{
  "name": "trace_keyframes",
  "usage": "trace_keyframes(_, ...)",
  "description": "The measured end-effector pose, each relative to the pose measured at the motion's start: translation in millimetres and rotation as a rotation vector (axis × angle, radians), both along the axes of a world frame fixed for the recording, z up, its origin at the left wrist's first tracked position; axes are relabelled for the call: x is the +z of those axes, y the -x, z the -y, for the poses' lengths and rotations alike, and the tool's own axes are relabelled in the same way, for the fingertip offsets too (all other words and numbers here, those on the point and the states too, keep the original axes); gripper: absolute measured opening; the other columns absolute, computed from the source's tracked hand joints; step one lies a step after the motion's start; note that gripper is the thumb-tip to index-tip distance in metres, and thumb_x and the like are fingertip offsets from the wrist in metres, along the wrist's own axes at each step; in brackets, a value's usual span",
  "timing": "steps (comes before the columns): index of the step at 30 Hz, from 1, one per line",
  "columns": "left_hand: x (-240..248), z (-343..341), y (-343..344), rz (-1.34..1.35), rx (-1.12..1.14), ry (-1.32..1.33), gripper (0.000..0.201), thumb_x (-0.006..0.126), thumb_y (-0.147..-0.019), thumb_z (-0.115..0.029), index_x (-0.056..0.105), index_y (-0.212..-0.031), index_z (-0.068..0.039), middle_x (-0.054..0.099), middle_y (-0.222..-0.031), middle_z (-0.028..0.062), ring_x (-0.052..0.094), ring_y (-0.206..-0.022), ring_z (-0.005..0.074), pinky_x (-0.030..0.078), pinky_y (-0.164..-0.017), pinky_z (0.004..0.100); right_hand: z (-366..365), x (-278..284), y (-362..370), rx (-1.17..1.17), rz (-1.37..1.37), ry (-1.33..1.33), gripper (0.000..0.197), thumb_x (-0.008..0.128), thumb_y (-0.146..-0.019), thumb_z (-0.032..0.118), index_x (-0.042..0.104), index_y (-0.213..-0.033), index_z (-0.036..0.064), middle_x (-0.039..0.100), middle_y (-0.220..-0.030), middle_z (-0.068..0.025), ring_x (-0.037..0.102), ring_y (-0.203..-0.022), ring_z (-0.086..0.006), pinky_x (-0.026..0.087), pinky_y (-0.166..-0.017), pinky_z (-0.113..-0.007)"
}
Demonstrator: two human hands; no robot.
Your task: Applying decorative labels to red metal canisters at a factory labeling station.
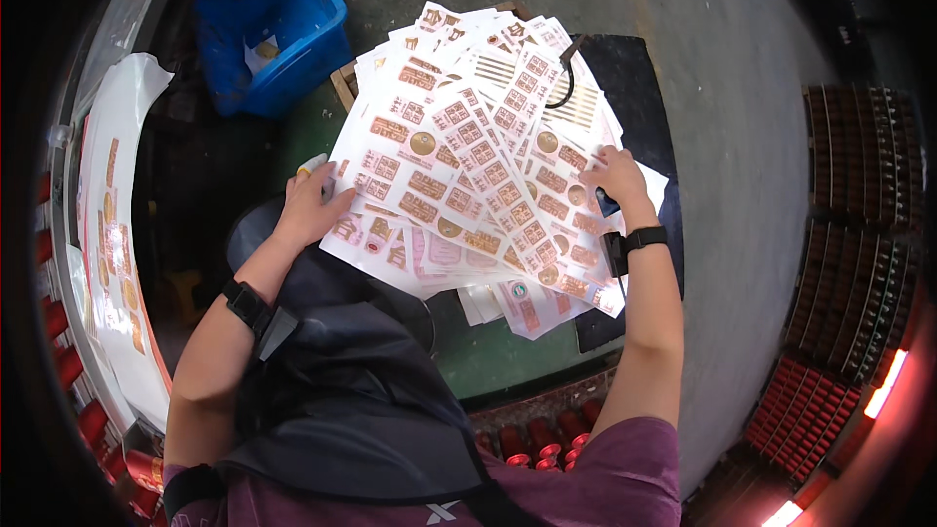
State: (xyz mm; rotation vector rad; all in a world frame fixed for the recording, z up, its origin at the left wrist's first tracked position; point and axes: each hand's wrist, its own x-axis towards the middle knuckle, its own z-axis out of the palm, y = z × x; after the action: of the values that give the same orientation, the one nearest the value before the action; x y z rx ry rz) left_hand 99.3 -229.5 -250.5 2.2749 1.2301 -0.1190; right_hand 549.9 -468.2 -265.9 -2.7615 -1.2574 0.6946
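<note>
A loose, fanned pile of white printed sticker sheets with gold-brown and pink designs lies before me. My left hand holds the pile's left edge, thumb laid over the top sheet; something white shows at its fingertips. At the right side, my right hand rests on the sheets with fingers curled. Under its palm is a small dark object, mostly hidden, whose kind I cannot make out. A black curved handle lies on the far right part of the pile.
A blue plastic bin with a scrap inside stands far left. The pile covers much of a green table; a dark mat shows at its right. More printed sheets hang left. Racks of red items line the right.
</note>
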Motion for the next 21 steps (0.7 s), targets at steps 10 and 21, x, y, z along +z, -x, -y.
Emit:
trace_keyframes(10,-2,-9,-7,0.158,0.215,0.208,0.064,0.070,-0.086,-0.033,0.049,-0.134,0.004,0.053,-0.128,0.0247,0.054,-0.118,0.0321,0.040,-0.103,0.0350,-8,2,18,0.017,0.018,-0.193,0.068,0.086,-0.066,0.035,0.058,-0.121,0.0058,0.051,-0.126,-0.0134,0.062,-0.106,-0.0321,0.052,-0.088,-0.040)
trace_keyframes(21,9,-6,-5,0.086,0.374,0.385,0.081,0.069,-0.086,-0.038,0.035,-0.145,0.005,0.049,-0.138,0.0277,0.051,-0.127,0.0330,0.040,-0.105,0.0355,-43,8,-14,0.045,0.026,0.055,0.064,0.087,-0.060,0.037,0.059,-0.108,0.0055,0.057,-0.114,-0.0160,0.062,-0.103,-0.0326,0.051,-0.084,-0.039)
